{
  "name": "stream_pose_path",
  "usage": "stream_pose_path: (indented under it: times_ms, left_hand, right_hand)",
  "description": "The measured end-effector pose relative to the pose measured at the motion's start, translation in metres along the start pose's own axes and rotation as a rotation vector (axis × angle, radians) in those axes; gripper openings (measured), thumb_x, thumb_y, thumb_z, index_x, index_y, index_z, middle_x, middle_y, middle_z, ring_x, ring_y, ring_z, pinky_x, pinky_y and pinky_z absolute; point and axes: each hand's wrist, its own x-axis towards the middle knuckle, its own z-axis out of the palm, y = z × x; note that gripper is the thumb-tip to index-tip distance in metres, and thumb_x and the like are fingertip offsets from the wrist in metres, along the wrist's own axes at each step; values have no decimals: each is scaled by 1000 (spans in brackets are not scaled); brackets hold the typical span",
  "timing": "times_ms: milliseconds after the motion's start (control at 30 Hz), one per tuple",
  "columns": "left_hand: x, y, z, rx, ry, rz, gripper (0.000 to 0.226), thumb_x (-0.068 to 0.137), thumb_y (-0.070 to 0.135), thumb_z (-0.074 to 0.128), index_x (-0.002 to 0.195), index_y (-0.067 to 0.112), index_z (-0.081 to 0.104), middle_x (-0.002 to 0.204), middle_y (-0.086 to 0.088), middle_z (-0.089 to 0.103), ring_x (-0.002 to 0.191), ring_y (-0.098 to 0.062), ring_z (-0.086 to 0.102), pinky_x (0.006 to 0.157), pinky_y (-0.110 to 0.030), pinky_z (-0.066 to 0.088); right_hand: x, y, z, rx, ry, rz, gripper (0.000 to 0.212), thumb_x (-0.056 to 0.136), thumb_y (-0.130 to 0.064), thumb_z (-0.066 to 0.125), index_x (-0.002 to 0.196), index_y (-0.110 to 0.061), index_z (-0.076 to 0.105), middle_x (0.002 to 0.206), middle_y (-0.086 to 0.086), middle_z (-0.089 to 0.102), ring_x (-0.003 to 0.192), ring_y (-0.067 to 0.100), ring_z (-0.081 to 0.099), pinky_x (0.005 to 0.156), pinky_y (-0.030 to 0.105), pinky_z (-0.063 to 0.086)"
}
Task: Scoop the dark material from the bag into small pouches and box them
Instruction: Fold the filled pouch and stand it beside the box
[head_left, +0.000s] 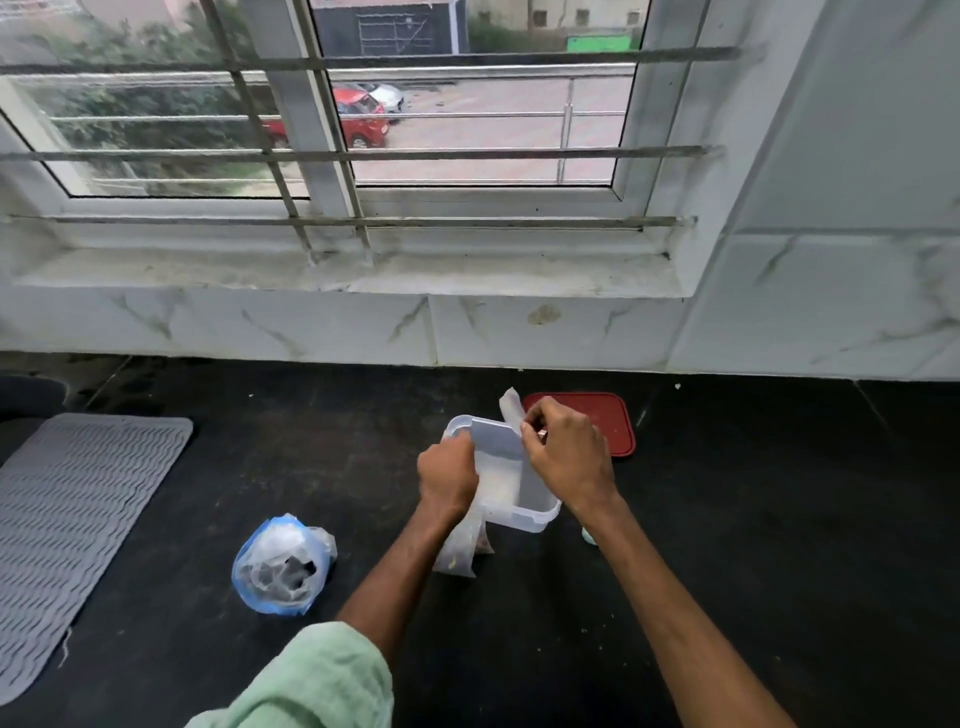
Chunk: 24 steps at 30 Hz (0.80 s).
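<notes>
- Left hand (448, 475): grips hanging pouch (462, 545) at box (535, 512) left rim.
- Right hand (566, 452): pinches thin pouch (511, 410) over box.
- Bag (283, 564): mid-counter (753, 519), left of box.
- Red lid (613, 421): near counter's back edge.

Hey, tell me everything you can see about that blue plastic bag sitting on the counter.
The blue bag is thin, crumpled plastic, translucent with bluer edges. It is slumped in a loose heap with its mouth gaping toward the camera. Dark lumps show inside, low down. It sits on the black counter, between the grey ribbed mat and the clear box, and nearer the camera than the box. Only the counter touches it.
</notes>
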Motion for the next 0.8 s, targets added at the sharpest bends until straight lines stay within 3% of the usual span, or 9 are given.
stream_pose_path:
  times_ms: [67, 133, 233, 300, 367, 433, 600, 733, 800]
  left_hand:
    - [4, 6, -6, 164, -136, 71, 23, 98, 9, 43, 113, 11, 60, 114, -7, 66, 105, -27, 64, 85, -36, 51]
    - [10, 8, -13, 99, -144, 65, 22, 96, 7, 50, 113, 10, 62, 115, -8, 67, 106, -27, 64, 85, -36, 52]
    - [8, 8, -31, -282, 38, -10, 18, 99, 22, 51, 97, 14, 68, 94, -4, 71, 80, -16, 67, 71, -31, 55]
    - [-2, 3, -41, -565, -18, -47, 37, 100, 45, 46, 85, 20, 68, 80, 2, 72, 65, -10, 68, 65, -32, 59]
    - [-13, -4, -49, -660, -112, -21, 46, 94, 61, 46, 82, 22, 69, 73, 4, 72, 58, -7, 68, 59, -30, 59]
    - [-23, -16, -54, -662, -125, -5, 40, 92, 58, 53, 87, 23, 71, 76, 6, 73, 61, -6, 69, 57, -28, 58]
    - [-40, -49, -61, -626, -90, -51, 21, 96, 33, 57, 80, 20, 64, 78, 5, 71, 65, -9, 67, 62, -30, 57]
    - [-54, -71, -76, -318, 23, -51, 28, 94, 40, 54, 79, 19, 64, 90, 7, 60, 74, -8, 56, 58, -23, 40]
    - [-59, -77, -80, -309, 48, -9, 28, 94, 39, 55, 85, 17, 69, 103, 8, 56, 86, -6, 54, 64, -21, 44]
  right_hand:
    - [-3, -2, 5, -28, -23, 6, 7, 92, -27, 64, 92, -20, 63, 89, -5, 70, 75, 12, 66, 61, 22, 50]
    - [-7, -6, 12, -39, -41, 29, 6, 92, -28, 64, 91, -21, 63, 88, -5, 70, 77, 13, 67, 65, 29, 55]
    - [-12, -12, 22, -12, -49, 54, 5, 91, -27, 66, 89, -23, 63, 86, -7, 69, 76, 11, 67, 68, 32, 58]
    - [-14, -20, 29, 5, -45, 59, 5, 91, -27, 67, 89, -22, 64, 86, -7, 69, 77, 10, 65, 68, 32, 58]
    - [-17, -27, 34, 17, -41, 59, 8, 90, -27, 67, 89, -20, 66, 85, -6, 69, 76, 9, 61, 63, 25, 50]
    - [-20, -36, 38, 54, -55, 52, 8, 90, -27, 68, 90, -19, 67, 84, -7, 69, 73, 6, 61, 59, 17, 45]
    - [-25, -59, 43, 73, -105, 22, 7, 91, -26, 68, 91, -19, 67, 84, -7, 71, 71, 7, 65, 67, 25, 57]
    - [-27, -78, 34, -70, -17, 13, 6, 88, -27, 67, 87, -22, 63, 81, -8, 68, 69, 9, 63, 57, 20, 45]
    - [-30, -92, 33, -150, 25, -15, 8, 87, -22, 66, 92, -21, 61, 88, -7, 64, 75, 13, 64, 55, 21, 38]
